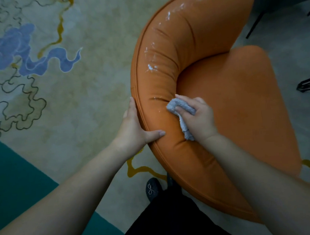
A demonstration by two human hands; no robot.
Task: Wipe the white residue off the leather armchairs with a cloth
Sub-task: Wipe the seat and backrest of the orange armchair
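Note:
An orange leather armchair (222, 94) fills the right half of the head view, its curved padded backrest sweeping from top right down to the bottom. White residue (151, 67) streaks the backrest's upper stretch. My right hand (198, 118) grips a bunched grey cloth (179, 108) and presses it on the inner face of the backrest, beside a small wet crease. My left hand (135, 129) holds the backrest's outer edge, thumb lying on top of the padding and fingers wrapped round the outside.
A patterned carpet (66, 87) with blue and ochre swirls lies to the left, with a teal band at lower left. Black furniture legs (309, 84) stand at the right edge. My dark shoe (152, 189) is near the chair's base.

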